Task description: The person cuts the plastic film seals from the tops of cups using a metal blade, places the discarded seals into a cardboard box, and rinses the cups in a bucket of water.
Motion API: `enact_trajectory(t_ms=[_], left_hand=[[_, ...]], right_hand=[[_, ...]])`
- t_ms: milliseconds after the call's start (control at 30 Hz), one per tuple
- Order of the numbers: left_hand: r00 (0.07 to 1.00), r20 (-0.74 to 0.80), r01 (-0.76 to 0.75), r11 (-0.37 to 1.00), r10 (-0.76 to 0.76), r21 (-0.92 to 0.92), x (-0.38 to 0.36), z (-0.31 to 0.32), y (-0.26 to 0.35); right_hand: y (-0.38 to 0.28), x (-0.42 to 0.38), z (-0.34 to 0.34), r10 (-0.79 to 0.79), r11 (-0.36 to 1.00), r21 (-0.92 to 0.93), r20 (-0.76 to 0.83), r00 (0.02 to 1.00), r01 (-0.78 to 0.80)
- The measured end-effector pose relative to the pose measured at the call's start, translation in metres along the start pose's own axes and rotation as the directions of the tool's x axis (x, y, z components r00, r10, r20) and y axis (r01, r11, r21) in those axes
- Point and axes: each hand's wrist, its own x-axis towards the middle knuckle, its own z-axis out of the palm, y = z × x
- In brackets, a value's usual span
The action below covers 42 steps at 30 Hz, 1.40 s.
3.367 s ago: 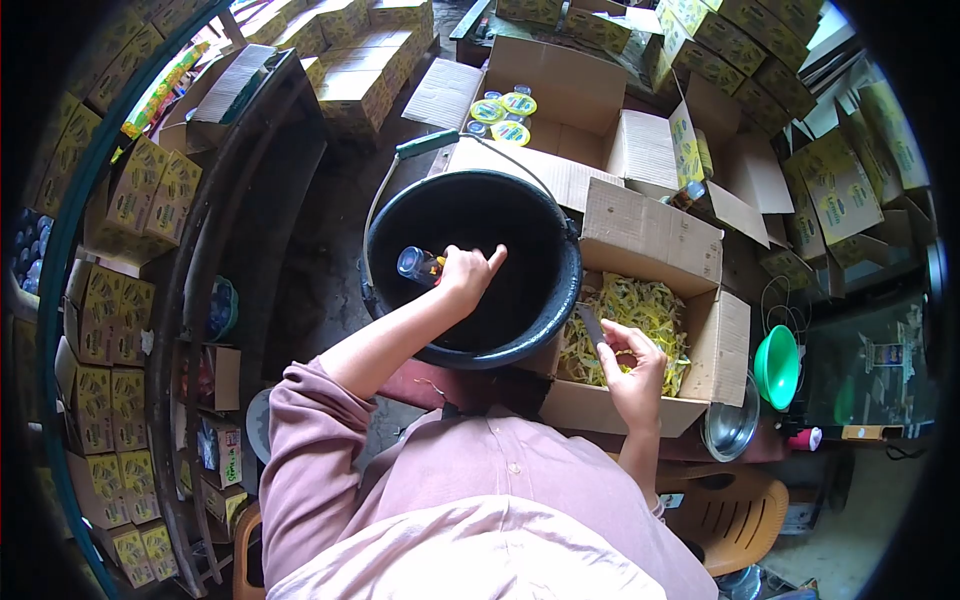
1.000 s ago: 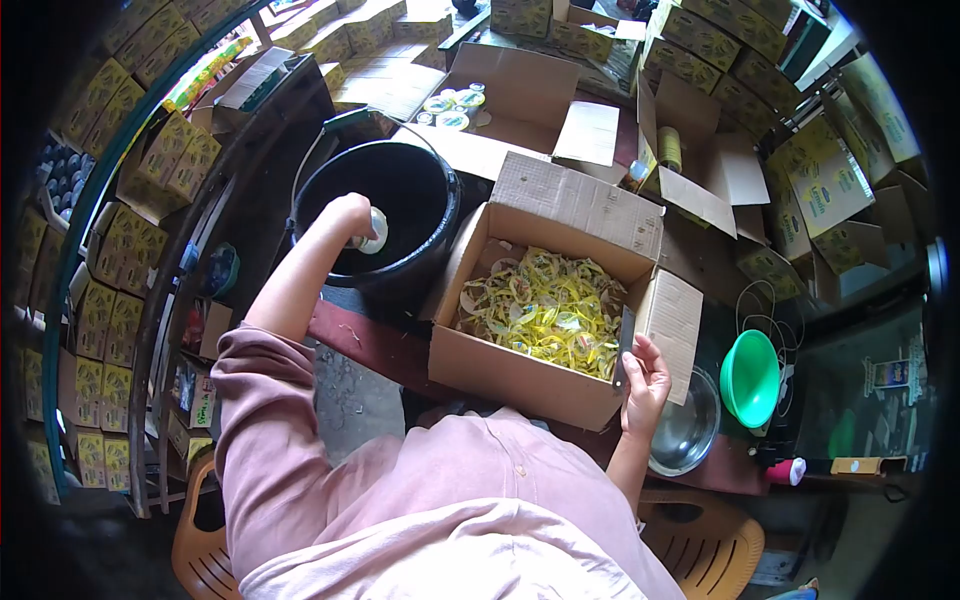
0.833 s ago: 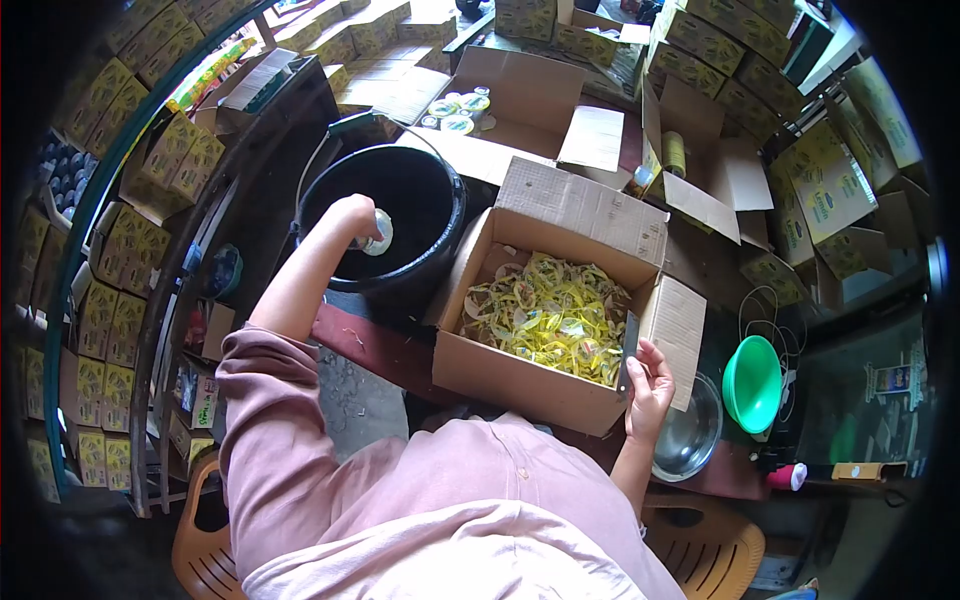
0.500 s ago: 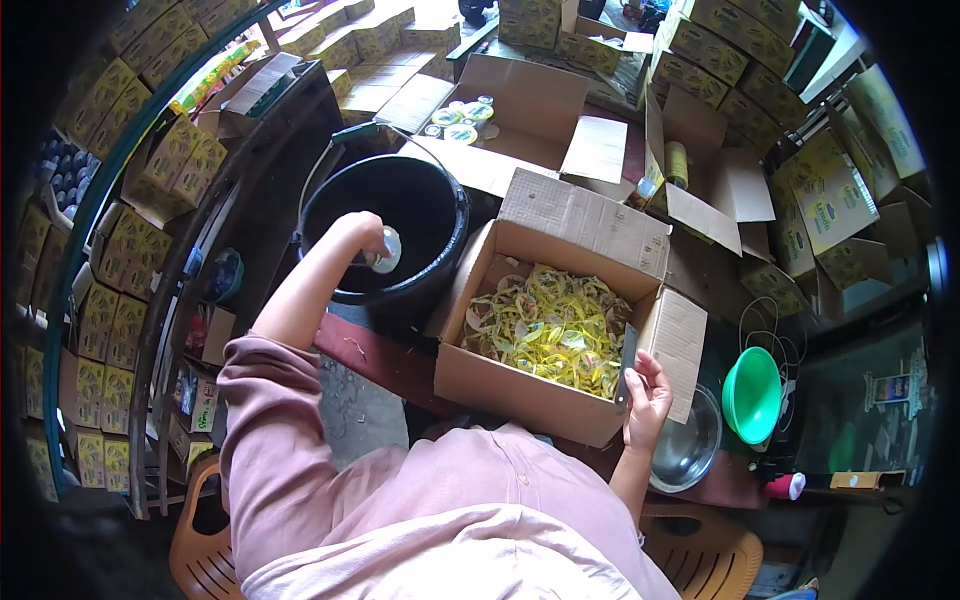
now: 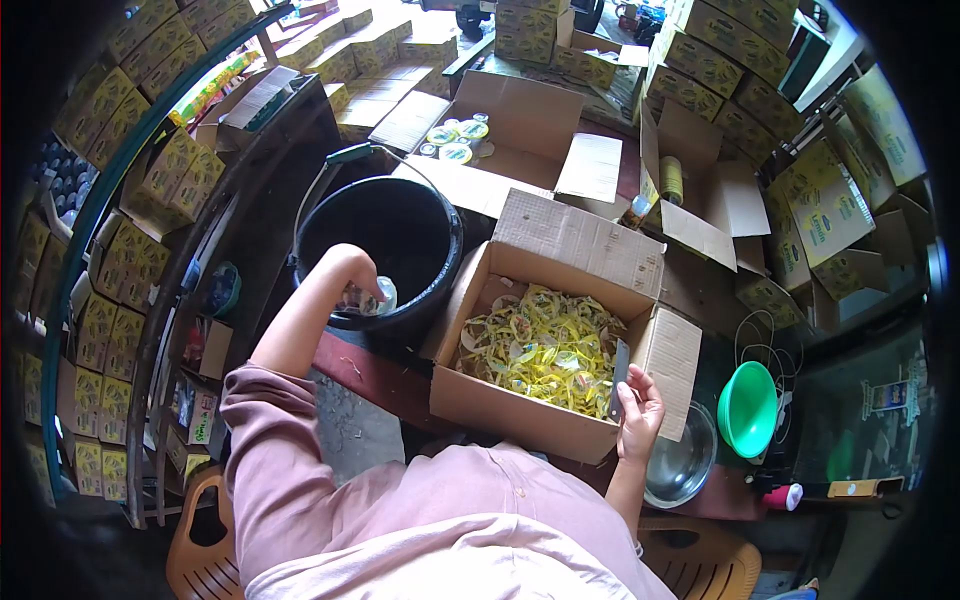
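My left hand [image 5: 358, 277] is inside the near rim of the black bucket [image 5: 453, 262], its fingers closed around a clear plastic cup [image 5: 387, 296]. At the right edge of the open cardboard box [image 5: 520, 405], my right hand [image 5: 640, 400] grips a flat dark blade [image 5: 619, 378], held upright. Yellow and clear ring-shaped scraps [image 5: 550, 350] fill the bottom of that box. Behind it, several sealed cups [image 5: 456, 140] lie at the left of a larger open carton [image 5: 520, 110].
A glass bowl [image 5: 683, 460] and a green bowl [image 5: 750, 410] are right of the box. A pink-and-white roll [image 5: 785, 497] lies near the right front. Another open carton [image 5: 700, 235] holds a yellow roll [image 5: 671, 180]. Printed yellow boxes [image 5: 180, 180] fill the left shelves.
My left hand and its cup have moved down and nearer the bucket's near rim. My right hand still grips the blade. The view has shifted slightly.
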Motion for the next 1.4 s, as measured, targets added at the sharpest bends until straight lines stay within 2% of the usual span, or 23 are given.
enact_trajectory(t_ms=[100,167,233,267,367,400,533,567,667,700,767,833,900,933,967,1033,1167,1233,1333,1400], left_hand=[[0.995,0.012,-0.094,0.993,0.095,-0.068,0.005,-0.002,-0.008],[0.938,-0.326,-0.172,0.974,0.115,-0.150,0.002,-0.001,-0.007],[0.777,-0.605,-0.445,0.832,0.174,-0.332,0.013,0.005,-0.012],[0.702,-0.694,-0.504,0.800,0.160,-0.326,0.006,0.008,-0.011],[0.655,-0.751,-0.595,0.670,0.084,-0.444,-0.016,0.012,-0.005],[0.556,-0.830,-0.697,0.574,0.054,-0.430,-0.017,0.018,0.000],[0.434,-0.900,-0.873,0.270,0.049,-0.407,-0.019,0.024,0.019],[0.393,-0.918,-0.903,0.216,0.061,-0.372,-0.023,0.026,0.027],[0.344,-0.925,-0.929,-0.083,0.161,-0.360,-0.058,0.035,0.066],[0.323,-0.921,-0.919,-0.161,0.215,-0.360,-0.063,0.040,0.079],[0.112,-0.968,-0.994,0.035,0.223,-0.107,-0.078,0.049,0.104],[0.150,-0.963,-0.988,0.006,0.222,-0.152,-0.074,0.064,0.128],[0.124,-0.967,-0.991,0.067,0.222,-0.112,-0.070,0.076,0.145],[0.072,-0.965,-0.996,0.063,0.251,-0.057,-0.072,0.079,0.150],[0.063,-0.967,-0.998,0.029,0.246,-0.058,-0.073,0.082,0.155],[0.077,-0.961,-0.997,0.044,0.265,-0.068,-0.080,0.087,0.158],[0.008,-0.946,-0.998,0.067,0.325,0.015,-0.088,0.086,0.157],[-0.010,-0.941,-0.997,0.065,0.338,0.034,-0.091,0.088,0.156],[0.023,-0.950,-0.999,-0.037,0.310,-0.036,-0.100,0.091,0.155],[0.035,-0.955,-0.999,0.003,0.295,-0.036,-0.095,0.094,0.156]], right_hand=[[0.001,0.000,0.002,0.018,0.999,0.045,0.002,1.000,-0.018],[-0.001,-0.001,0.005,0.012,0.995,0.104,-0.014,1.000,-0.011],[0.000,-0.001,0.006,0.012,0.990,0.140,-0.022,1.000,-0.009],[0.001,-0.001,0.006,0.014,0.989,0.148,-0.022,1.000,-0.010],[0.005,0.000,0.007,0.048,0.978,0.203,-0.001,0.999,-0.047],[0.006,0.001,0.008,0.064,0.972,0.225,0.010,0.998,-0.065],[0.003,0.006,0.024,0.078,0.977,0.196,0.058,0.995,-0.088],[0.002,0.007,0.027,0.069,0.981,0.174,0.078,0.995,-0.082],[-0.005,0.012,0.038,0.050,0.991,0.118,0.100,0.994,-0.061],[-0.013,0.012,0.043,-0.020,0.999,0.038,0.091,0.996,0.016],[-0.029,0.015,0.050,-0.076,0.993,-0.086,0.104,0.992,0.085],[-0.039,0.018,0.056,-0.261,0.948,-0.156,0.119,0.958,0.278],[-0.053,0.022,0.060,-0.452,0.832,-0.263,0.187,0.872,0.488],[-0.061,0.025,0.061,-0.555,0.694,-0.393,0.242,0.796,0.603],[-0.067,0.027,0.061,-0.618,0.575,-0.440,0.319,0.718,0.690],[-0.078,0.028,0.061,-0.687,0.300,-0.486,0.487,0.539,0.821],[-0.083,0.029,0.063,-0.615,0.002,-0.495,0.685,0.391,0.869],[-0.080,0.032,0.064,-0.615,-0.025,-0.482,0.698,0.367,0.876],[-0.079,0.034,0.065,-0.616,-0.059,-0.482,0.707,0.348,0.874],[-0.078,0.034,0.065,-0.621,-0.077,-0.487,0.706,0.340,0.870]])
